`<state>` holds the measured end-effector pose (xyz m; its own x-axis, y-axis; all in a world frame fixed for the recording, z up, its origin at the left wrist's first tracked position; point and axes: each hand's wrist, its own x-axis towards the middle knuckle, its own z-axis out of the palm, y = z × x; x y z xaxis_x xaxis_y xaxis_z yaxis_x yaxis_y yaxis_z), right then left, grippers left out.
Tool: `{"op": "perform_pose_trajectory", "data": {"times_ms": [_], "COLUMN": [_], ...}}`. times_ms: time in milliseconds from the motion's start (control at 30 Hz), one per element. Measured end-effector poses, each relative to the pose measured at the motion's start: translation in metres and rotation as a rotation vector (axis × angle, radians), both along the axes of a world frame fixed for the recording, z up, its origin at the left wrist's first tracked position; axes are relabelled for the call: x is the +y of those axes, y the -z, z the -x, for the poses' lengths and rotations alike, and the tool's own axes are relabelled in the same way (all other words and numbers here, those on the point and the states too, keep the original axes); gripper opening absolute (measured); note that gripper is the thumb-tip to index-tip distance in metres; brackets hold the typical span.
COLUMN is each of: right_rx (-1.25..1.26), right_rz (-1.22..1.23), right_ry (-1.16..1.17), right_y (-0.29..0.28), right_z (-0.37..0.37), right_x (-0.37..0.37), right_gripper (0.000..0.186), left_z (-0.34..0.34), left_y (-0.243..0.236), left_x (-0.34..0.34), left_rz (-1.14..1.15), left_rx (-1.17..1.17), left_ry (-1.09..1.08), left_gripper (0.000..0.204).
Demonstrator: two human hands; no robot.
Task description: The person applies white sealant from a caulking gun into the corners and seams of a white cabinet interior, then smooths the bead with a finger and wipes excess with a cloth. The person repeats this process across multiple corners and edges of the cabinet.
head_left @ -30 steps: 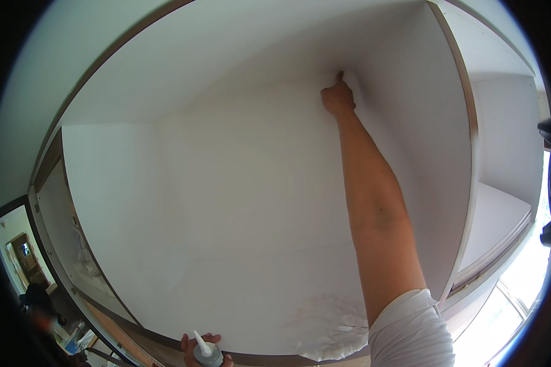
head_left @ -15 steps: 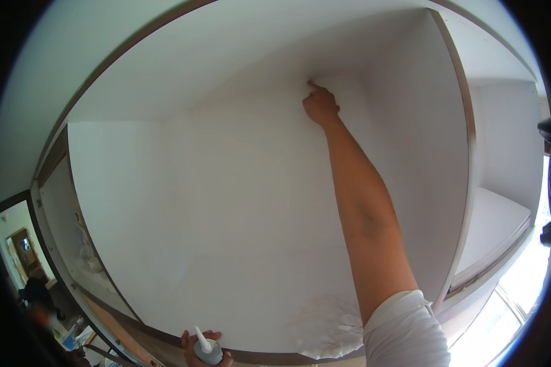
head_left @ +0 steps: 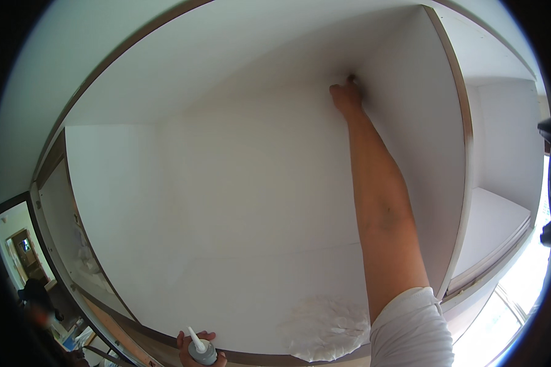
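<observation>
My left hand [head_left: 182, 350], low in the view, is wrapped around a grey sealant cartridge [head_left: 203, 352] with a white tapered nozzle [head_left: 196, 337] pointing up and to the left. My right hand [head_left: 348, 98] reaches deep into a white cabinet [head_left: 257, 183]. One finger is stretched out and touches the far upper right corner, where top, back and side panels meet; the others curl in. I see nothing held in it, though the fingertip is dark and blurred.
A crumpled translucent plastic sheet [head_left: 324, 330] lies at the cabinet's front edge. The wood-edged divider [head_left: 456, 79] parts off another compartment [head_left: 508, 134] on the right. Far right is a bright window [head_left: 502, 312]. At lower left, a dark-framed opening [head_left: 27, 241] shows cluttered belongings.
My right hand has slid right along the upper back seam into the corner. My left hand with the cartridge has shifted slightly left.
</observation>
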<state>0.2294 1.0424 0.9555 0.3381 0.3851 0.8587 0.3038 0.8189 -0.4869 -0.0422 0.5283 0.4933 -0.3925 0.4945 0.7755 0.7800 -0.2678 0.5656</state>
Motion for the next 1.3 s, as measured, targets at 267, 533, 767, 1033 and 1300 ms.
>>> {"op": "perform_pose_trajectory", "data": {"times_ms": [267, 533, 767, 1033, 1300], "right_rx": [-0.110, -0.408, 0.154, -0.168, -0.722], "right_rz": [0.010, 0.136, 0.001, 0.333, 0.310], "right_ry": [-0.045, -0.252, 0.087, 0.016, -0.634], "right_y": [-0.014, 0.008, 0.017, 0.010, 0.027], "right_z": [-0.020, 0.027, 0.015, 0.084, 0.080], "right_x": [0.025, -0.043, -0.044, -0.095, -0.135], "right_gripper": [0.061, 0.051, 0.075, 0.108, 0.089], "left_z": [0.000, -0.006, -0.004, 0.000, 0.005], "left_y": [-0.009, 0.000, -0.006, -0.007, -0.006], "left_x": [-0.004, -0.001, -0.006, 0.002, 0.000], "left_rz": [0.100, 0.013, -0.017, 0.053, 0.055], "left_rx": [0.282, -0.187, 0.219, -0.005, 0.038], "left_ry": [-0.119, 0.004, -0.201, -0.102, -0.095], "left_gripper": [0.081, 0.072, 0.061, 0.044, 0.045]}}
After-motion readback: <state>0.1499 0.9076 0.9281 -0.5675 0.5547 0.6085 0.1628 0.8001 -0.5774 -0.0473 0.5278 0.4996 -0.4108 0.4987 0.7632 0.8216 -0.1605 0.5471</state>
